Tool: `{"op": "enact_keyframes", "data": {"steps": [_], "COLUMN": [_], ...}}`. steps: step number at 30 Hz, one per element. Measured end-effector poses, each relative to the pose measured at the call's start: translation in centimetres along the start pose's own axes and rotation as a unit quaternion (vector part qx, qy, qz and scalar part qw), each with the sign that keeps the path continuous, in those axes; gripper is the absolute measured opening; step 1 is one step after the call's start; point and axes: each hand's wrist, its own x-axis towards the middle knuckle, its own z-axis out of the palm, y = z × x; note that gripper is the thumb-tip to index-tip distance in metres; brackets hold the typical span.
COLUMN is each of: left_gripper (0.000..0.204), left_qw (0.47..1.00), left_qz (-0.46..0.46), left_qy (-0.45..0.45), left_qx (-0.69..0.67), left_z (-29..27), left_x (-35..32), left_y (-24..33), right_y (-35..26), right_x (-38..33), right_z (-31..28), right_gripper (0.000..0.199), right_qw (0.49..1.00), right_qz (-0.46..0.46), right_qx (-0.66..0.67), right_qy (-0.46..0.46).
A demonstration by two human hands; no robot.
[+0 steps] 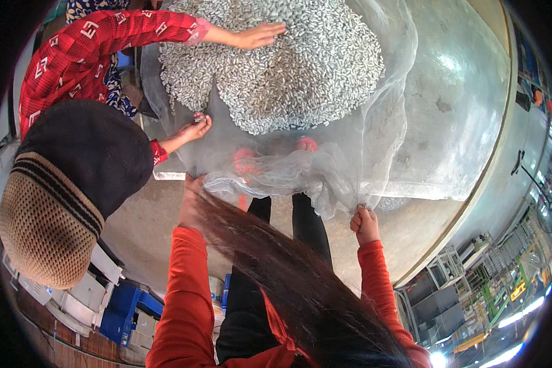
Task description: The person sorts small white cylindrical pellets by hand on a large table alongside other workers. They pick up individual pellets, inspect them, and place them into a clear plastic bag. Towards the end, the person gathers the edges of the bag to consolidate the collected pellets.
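Note:
A large heap of small silvery metal pellets [300,73] lies on a sheer white mesh net [340,162]. My right hand [366,224] is closed in a fist on the net's gathered near edge, pulling it into folds. At the net's near left corner my left hand [193,195] grips the edge; strands of long dark hair partly hide that hand. Between my hands the net's edge hangs in loose, bunched folds. Two pinkish-red shapes show through the mesh beyond my dark-trousered legs.
At the left, a co-worker in a red patterned sleeve [83,46] and a knitted cap [49,227] leans in. One of their hands [257,35] rests on the pellets; the other [194,127] is over the net's left side. Metal racks [448,288] stand at the lower right.

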Motion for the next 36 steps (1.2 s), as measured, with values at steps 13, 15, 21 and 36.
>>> {"op": "enact_keyframes", "data": {"steps": [13, 15, 21, 36], "left_gripper": [0.045, 0.045, 0.05, 0.063], "left_qw": [0.979, 0.982, 0.985, 0.978], "left_qz": [-0.136, -0.128, -0.105, -0.089], "left_qy": [0.123, 0.116, 0.119, 0.15], "left_qx": [-0.094, -0.071, -0.07, 0.113], "left_z": [3.8, 2.6, 2.7, 2.9], "left_x": [1.8, 2.1, 2.3, 2.0], "left_y": [1.8, 0.7, 1.1, -4.7], "right_y": [-0.8, -0.9, -4.0, -2.8], "right_x": [0.6, 1.9, 6.0, 6.4], "right_z": [0.6, -0.3, -1.4, 7.8], "right_gripper": [0.016, 0.015, 0.024, 0.036], "right_qw": [0.999, 0.997, 0.973, 0.959], "right_qz": [-0.035, -0.068, -0.169, -0.274], "right_qx": [0.031, 0.046, 0.086, 0.0], "right_qy": [0.003, 0.005, 0.133, 0.074]}}
